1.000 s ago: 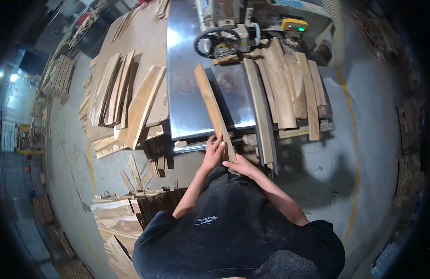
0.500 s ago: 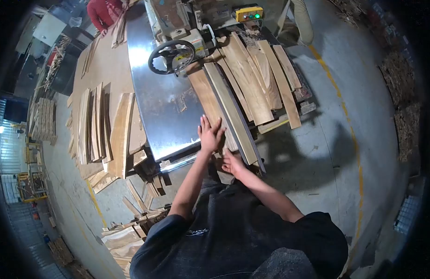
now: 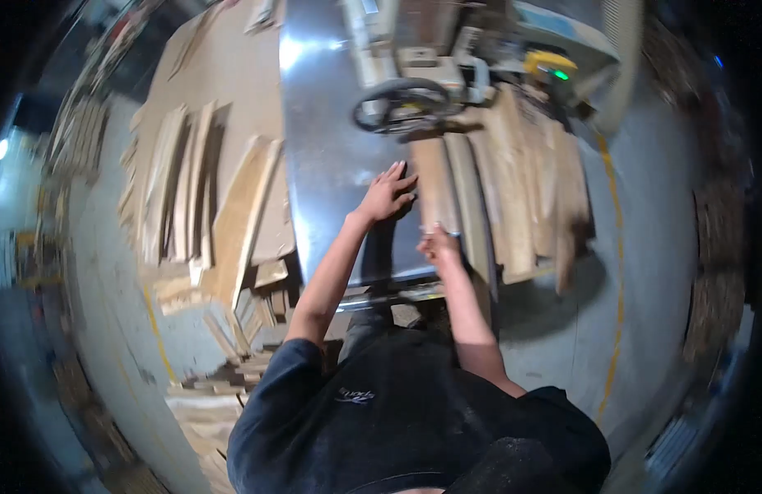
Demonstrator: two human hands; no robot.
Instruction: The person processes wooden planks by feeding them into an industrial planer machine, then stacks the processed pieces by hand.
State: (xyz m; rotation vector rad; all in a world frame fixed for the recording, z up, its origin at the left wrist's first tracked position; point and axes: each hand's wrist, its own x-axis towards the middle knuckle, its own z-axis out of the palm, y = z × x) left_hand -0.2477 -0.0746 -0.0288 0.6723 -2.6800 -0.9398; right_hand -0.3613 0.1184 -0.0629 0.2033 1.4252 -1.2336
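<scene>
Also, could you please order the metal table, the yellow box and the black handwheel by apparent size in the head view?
Largest: metal table
Middle: black handwheel
Smallest: yellow box

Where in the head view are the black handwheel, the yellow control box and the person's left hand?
black handwheel [image 3: 407,84]: head view, top of its rim
yellow control box [image 3: 544,61]: head view, casing, left of its green light
left hand [image 3: 383,196]: head view, back of the hand
</scene>
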